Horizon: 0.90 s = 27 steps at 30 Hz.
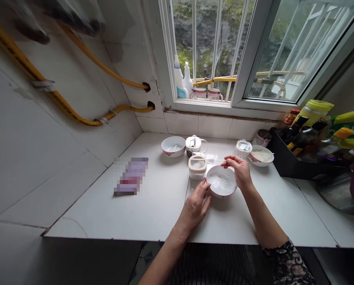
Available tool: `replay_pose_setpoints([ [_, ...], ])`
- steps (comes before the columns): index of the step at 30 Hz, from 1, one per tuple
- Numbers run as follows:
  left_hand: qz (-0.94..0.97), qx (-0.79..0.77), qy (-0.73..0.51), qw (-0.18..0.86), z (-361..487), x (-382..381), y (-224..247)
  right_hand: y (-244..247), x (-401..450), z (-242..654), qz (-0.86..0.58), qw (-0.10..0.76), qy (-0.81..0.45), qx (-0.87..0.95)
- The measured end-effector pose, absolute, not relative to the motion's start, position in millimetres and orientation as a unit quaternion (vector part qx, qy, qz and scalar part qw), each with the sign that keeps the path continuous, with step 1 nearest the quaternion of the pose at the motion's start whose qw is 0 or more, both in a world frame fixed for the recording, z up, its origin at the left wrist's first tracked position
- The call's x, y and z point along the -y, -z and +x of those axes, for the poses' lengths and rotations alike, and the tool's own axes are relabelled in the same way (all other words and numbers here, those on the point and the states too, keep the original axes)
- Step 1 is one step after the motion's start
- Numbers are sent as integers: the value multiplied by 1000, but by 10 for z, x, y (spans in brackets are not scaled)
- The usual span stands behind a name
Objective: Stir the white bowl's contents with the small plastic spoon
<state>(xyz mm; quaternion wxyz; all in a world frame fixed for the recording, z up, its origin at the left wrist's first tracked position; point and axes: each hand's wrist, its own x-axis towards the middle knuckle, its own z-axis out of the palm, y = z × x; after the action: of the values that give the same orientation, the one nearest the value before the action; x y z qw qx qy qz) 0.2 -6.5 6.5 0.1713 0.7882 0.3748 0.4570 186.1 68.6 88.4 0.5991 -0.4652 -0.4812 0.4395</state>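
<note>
A white bowl (221, 193) with a pink patterned rim holds some white powder and stands upright on the counter. My left hand (195, 204) grips its left side, with fingertips at the rim. Above the bowl's far rim, my right hand (238, 169) pinches a small clear spoon (214, 160), which points left toward the jars. Just left of the bowl is a square jar (197, 174) with a beige rim and pale contents. Behind that jar stands another white-lidded jar (194, 143) with dark contents, its clear lid tipped to the right.
An empty white bowl (173, 152) is at the back left. Further right are a clear-lidded jar (243, 147) and a bowl of pale powder (260, 155). A black box (298, 166) of bottles stands near a glass pot lid (339, 192). A blurred purple item (132, 176) lies left.
</note>
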Motion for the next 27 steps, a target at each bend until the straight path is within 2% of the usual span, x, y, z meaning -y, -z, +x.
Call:
replay_pose_setpoints([
  [4, 786, -379, -457, 173, 5, 63, -51, -894, -611, 1640, -449, 594, -308, 592],
  [7, 786, -376, -459, 171, 7, 61, -38, -891, -563, 1565, -422, 538, -159, 712],
  [9, 786, -377, -459, 170, 7, 61, -34, -894, -545, 1571, -405, 513, -104, 750],
  [12, 786, -382, -456, 170, 3, 64, -43, -913, -541, 1652, -423, 543, -127, 715],
  [16, 789, -375, -459, 163, -4, 68, -68, -948, -568, 1870, -458, 574, -257, 628],
  [20, 790, -370, -460, 165, -7, 70, -84, -966, -597, 2083, -508, 501, -306, 631],
  [27, 789, -374, -456, 174, -11, 75, -85, -957, -548, 2033, -553, 407, -292, 665],
])
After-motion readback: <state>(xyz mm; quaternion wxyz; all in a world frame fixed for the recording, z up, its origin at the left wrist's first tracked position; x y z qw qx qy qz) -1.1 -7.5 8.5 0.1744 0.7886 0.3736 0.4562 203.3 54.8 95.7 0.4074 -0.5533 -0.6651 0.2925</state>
